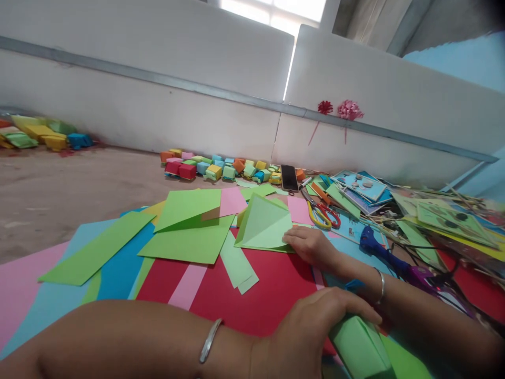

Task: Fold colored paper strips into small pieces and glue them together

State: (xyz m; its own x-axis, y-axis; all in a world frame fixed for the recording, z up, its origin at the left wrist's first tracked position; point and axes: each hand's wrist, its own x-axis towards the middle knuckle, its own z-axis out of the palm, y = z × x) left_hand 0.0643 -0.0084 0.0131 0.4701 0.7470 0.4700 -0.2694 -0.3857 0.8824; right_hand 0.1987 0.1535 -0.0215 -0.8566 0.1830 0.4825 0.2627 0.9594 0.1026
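My left hand is at the bottom right, its thumb and fingers wrapped round a light green folded paper box. Farther forward, my right hand has its fingers together on the right corner of a folded light green paper sheet. That sheet stands partly raised above a red paper sheet. Beside it on the left lies a folded bright green sheet. Small pale green strips rest on the red paper below. Part of the box is cut off by the frame's bottom edge.
Several small coloured paper boxes line the wall, near a phone. Yellow-handled scissors, red-handled scissors and a blue glue gun with a cord lie to the right. Cards and sticks are piled beyond.
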